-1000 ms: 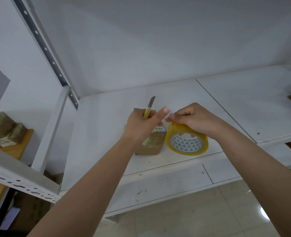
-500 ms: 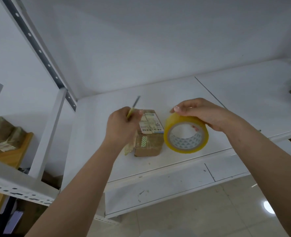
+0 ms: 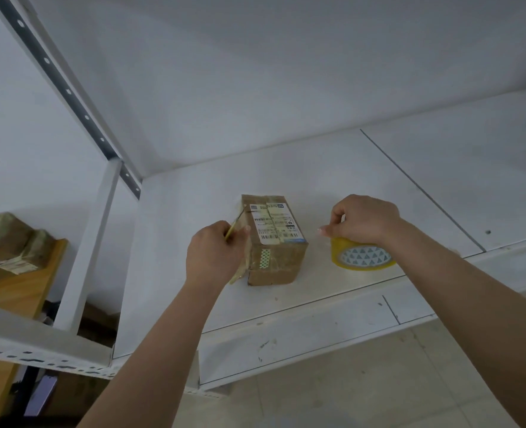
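- White shelf (image 3: 178,230): scuffed front edge, with a thin seam running across its board.
- Perforated grey upright (image 3: 68,91) rising from the shelf's left rear corner.
- Wooden worktop (image 3: 24,285) left of the shelf, carrying taped parcels (image 3: 5,239).
- Beige tiled floor (image 3: 379,384) below the shelf.

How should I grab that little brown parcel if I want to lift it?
The cardboard parcel lies flat on the shelf, label up, and it is narrow. So probably come from above, fingers and thumb across its long sides near the front. Mind the left hand, holding a knife at its left edge.
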The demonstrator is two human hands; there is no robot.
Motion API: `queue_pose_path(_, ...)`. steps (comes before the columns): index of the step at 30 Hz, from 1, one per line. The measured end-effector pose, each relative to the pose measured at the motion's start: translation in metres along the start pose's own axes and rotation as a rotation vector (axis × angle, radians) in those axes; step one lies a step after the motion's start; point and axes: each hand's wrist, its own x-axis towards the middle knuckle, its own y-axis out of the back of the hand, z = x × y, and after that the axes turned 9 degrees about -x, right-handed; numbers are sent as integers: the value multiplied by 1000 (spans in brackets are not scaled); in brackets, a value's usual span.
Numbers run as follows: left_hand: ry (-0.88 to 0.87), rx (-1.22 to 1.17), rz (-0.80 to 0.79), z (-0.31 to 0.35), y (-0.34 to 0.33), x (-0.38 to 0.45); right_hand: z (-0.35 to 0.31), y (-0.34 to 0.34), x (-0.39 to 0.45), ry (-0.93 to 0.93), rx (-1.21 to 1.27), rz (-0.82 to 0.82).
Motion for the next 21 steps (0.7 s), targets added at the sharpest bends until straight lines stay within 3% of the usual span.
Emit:
queue_pose_path(6,84,-47,-20,-28,-3,-2,-21,-14,3,52,-121,-7)
queue_pose_path(12,282,-348,-29,-57,-13,-16,-38,-25,3,87,-102,-40)
queue_pose_path(18,357,-538,67,-61,-40,-34,-39,-31,-2,72,-50,-52)
queue_pose_path(21,503,-629,107,-66,-43,-34,-39,-30,-3,61,-35,-51)
